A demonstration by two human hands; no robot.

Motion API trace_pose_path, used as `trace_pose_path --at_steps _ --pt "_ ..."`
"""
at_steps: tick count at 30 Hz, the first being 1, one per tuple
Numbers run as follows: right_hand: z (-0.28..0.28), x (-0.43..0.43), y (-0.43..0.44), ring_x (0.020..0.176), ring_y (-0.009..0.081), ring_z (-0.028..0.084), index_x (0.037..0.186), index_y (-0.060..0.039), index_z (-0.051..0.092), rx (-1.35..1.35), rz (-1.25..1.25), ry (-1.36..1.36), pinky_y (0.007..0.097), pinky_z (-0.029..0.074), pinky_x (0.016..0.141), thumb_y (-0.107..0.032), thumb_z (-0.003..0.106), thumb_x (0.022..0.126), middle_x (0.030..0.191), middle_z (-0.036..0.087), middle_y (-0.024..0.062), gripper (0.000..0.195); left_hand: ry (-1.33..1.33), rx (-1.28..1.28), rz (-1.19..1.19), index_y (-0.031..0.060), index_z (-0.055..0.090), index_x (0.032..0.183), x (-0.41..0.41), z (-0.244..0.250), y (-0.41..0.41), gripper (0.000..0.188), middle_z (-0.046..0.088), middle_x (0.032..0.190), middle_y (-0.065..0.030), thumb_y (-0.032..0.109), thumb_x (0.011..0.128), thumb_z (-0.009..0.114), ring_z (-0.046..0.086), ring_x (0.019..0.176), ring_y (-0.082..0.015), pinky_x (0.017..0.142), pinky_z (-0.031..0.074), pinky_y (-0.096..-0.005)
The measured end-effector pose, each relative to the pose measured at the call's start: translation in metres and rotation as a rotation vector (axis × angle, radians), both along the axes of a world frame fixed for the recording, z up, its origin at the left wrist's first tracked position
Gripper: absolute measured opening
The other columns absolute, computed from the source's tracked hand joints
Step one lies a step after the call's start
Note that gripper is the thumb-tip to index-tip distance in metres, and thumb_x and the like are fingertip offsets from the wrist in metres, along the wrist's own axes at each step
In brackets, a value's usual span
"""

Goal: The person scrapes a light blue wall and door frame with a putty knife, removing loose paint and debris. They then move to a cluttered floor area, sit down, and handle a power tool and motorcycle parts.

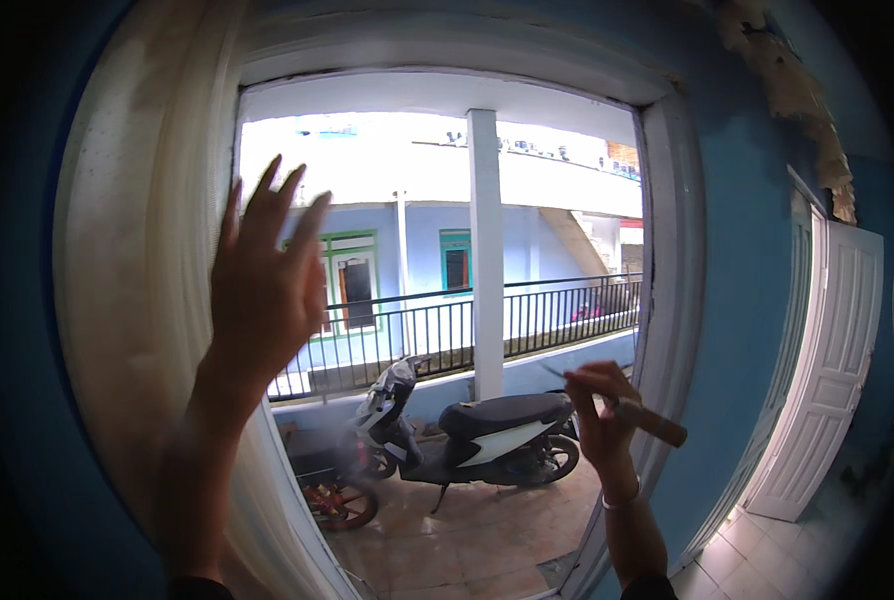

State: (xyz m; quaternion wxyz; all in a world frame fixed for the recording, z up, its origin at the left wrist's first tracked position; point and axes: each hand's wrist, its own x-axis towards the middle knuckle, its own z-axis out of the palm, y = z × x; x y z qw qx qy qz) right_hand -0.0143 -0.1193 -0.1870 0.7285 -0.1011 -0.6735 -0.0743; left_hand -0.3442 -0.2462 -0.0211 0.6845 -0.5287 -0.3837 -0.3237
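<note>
My left hand (267,277) is raised at the left side of a large window, with its fingers apart and nothing in it. It overlaps the edge of a pale curtain (181,262); whether it touches the window pane is unclear. Lower on the right, my right hand (604,409) grips a hand tool with a brown handle (666,429). A thin, dark tip (553,370) sticks out past the fingers towards the window. My fist hides the tool's middle, so its exact kind cannot be told. Around the window runs a pale frame (668,247).
Outside stand a black and white motor scooter (484,442) and part of another motorcycle (342,506). Behind them are a white post (486,255) and a metal railing (567,311). To my right, a white panelled door (822,367) stands ajar beside the blue wall (747,247).
</note>
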Motion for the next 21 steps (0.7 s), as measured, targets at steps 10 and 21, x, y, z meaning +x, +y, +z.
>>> trace_pose_path --at_steps 10,21 --pt "-0.1 -0.005 -0.004 0.079 0.014 0.066 0.109 -0.0009 0.068 -0.28 0.261 -0.076 0.0273 0.056 0.064 -0.001 0.07 0.095 0.097 0.067 0.0111 0.014 -0.366 -0.188 -0.257 0.0071 0.047 0.15 0.018 -0.158 -0.004 0.056 0.032 0.162 -0.0257 0.01 0.095 0.059 0.02 0.152 -0.0541 0.12 0.021 -0.0665" --pt "-0.208 -0.059 -0.041 0.08 0.0123 0.065 0.108 -0.0009 0.063 -1.033 0.525 0.15 0.0291 0.056 0.062 -0.005 0.069 0.096 0.092 0.065 0.0053 0.014 -0.464 -0.201 -0.079 0.0059 0.028 0.157 -0.099 -0.287 -0.057 0.071 0.024 0.162 -0.0333 0.028 0.098 0.062 0.021 0.15 -0.056 0.12 0.016 -0.0696"
